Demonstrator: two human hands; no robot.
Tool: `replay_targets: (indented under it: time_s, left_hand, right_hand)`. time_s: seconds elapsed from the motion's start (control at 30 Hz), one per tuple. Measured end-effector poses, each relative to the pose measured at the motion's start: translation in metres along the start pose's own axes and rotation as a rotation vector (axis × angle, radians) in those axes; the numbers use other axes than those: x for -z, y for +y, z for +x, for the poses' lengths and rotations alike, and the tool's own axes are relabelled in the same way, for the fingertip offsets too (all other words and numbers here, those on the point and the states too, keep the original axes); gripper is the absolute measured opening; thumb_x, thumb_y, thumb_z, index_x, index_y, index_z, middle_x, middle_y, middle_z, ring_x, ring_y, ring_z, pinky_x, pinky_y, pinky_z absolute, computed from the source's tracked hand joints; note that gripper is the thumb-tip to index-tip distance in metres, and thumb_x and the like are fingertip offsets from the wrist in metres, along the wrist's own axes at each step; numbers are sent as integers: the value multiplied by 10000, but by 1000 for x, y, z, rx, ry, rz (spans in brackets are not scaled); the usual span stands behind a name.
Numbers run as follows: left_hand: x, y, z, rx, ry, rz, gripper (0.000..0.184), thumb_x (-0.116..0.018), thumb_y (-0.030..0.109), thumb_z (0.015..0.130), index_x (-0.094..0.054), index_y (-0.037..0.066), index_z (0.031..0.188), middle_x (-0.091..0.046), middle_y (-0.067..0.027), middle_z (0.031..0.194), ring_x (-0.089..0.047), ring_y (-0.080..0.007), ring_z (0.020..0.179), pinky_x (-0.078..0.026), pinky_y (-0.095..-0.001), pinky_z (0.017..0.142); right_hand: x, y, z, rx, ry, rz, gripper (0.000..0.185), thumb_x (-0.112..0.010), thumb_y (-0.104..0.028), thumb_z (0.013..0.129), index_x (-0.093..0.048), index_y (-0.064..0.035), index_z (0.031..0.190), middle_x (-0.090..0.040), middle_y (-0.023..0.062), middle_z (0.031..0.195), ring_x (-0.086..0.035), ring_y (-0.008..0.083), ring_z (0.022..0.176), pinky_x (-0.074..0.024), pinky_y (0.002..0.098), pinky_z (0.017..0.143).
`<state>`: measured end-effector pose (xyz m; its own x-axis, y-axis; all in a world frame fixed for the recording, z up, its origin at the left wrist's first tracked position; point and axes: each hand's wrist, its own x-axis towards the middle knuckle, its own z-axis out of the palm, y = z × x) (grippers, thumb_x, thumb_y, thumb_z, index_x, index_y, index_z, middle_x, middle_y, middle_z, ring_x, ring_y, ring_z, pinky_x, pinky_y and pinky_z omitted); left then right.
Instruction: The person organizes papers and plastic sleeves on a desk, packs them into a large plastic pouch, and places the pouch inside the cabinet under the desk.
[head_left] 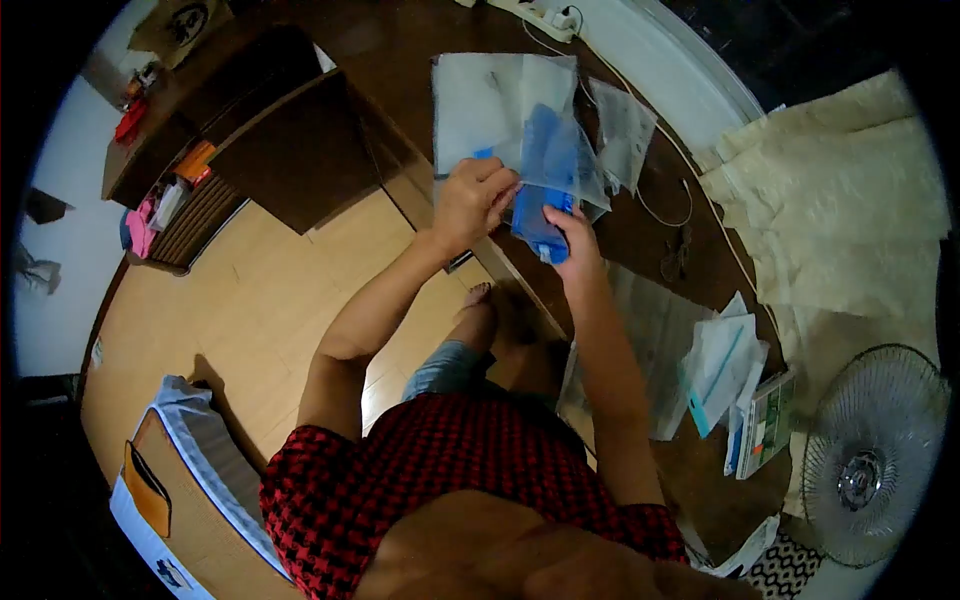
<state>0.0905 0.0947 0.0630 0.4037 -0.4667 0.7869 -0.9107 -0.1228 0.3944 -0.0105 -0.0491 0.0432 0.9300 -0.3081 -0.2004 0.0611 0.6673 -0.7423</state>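
My right hand (575,240) is wrapped around the lower end of a blue plastic packet (548,145), thumb on top. The packet's upper part lies within or behind a clear plastic bag (590,185); I cannot tell which. With fingers pinched together, my left hand (474,203) grips the clear bag's edge, just left of the packet. Beneath and beyond both hands, a large translucent bag (470,100) lies flat on the dark table. To its right is a smaller clear bag (624,130).
More plastic sleeves (655,345) and a stack of packets (725,365) lie on the table to the right, near a glass-like ribbed fan (870,460). A cord (690,165) runs along the back edge from a power strip (545,15). At lower left stands a chair with blue cloth (215,470).
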Motion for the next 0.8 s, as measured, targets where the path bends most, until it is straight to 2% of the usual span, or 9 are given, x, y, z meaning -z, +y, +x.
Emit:
replay_targets:
  time_s: [0.07,0.13,0.17,0.3,0.43,0.53,0.63,0.73,0.8]
  left_hand:
    - [4,5,3,38,17,-27,77,-613,65,692,-552,55,736,-486,-85,643,-487,-269,603,-386,-341,569]
    - [7,3,4,72,34,-58,81,-608,84,686,-545,55,728,-483,-92,652,-487,-289,610,-389,-360,562]
    - [5,-1,0,71,17,-61,75,-606,84,689,-548,56,726,-486,-92,654,-489,-285,612,-389,-357,570]
    - [10,3,-6,123,-29,-24,59,-596,78,699,-554,56,733,-491,-96,663,-497,-280,628,-391,-349,595]
    - [5,10,-6,116,30,-67,66,-598,64,690,-551,49,733,-486,-94,663,-499,-279,637,-395,-348,602]
    - [6,8,-2,148,69,-90,78,-602,49,678,-546,44,733,-481,-92,664,-498,-279,635,-398,-349,607]
    - [12,2,2,104,70,-82,95,-622,44,684,-573,34,765,-495,-93,676,-502,-260,643,-392,-325,609]
    - [19,6,4,122,12,-45,107,-619,24,670,-568,33,763,-490,-96,683,-497,-264,651,-389,-332,606]
    - [14,4,-2,62,-2,-51,118,-615,10,661,-560,31,762,-487,-96,690,-493,-270,656,-386,-334,602]
  right_hand:
    - [7,5,27,-28,-11,-49,344,-557,-19,719,-484,5,1054,-545,78,919,-545,206,809,-461,324,707]
    - [1,1,37,-230,-112,-457,299,-560,-12,719,-516,13,1014,-563,70,875,-557,191,772,-470,316,673]
    - [-1,2,37,-189,-115,-531,282,-560,-12,720,-531,15,1000,-568,78,877,-560,186,785,-474,321,665]
    - [10,-13,38,-281,-39,-579,338,-567,-13,713,-508,20,1045,-571,88,885,-563,194,798,-472,320,695]
    - [5,-8,47,12,20,-335,339,-590,-35,697,-507,9,1022,-550,92,918,-554,194,809,-475,319,702]
    - [-1,-1,71,-61,0,-215,296,-600,-55,694,-526,-10,977,-549,96,916,-551,196,811,-474,313,679]
    - [4,6,119,-196,104,-226,383,-599,-76,704,-478,-5,1060,-521,133,967,-502,233,915,-450,340,716]
    - [-11,4,135,-213,15,-404,366,-603,-137,704,-496,-22,1034,-519,128,948,-494,220,887,-435,345,702]
    - [-20,9,126,-73,-62,-484,344,-603,-157,700,-510,-18,1001,-516,118,942,-485,213,876,-425,352,699]
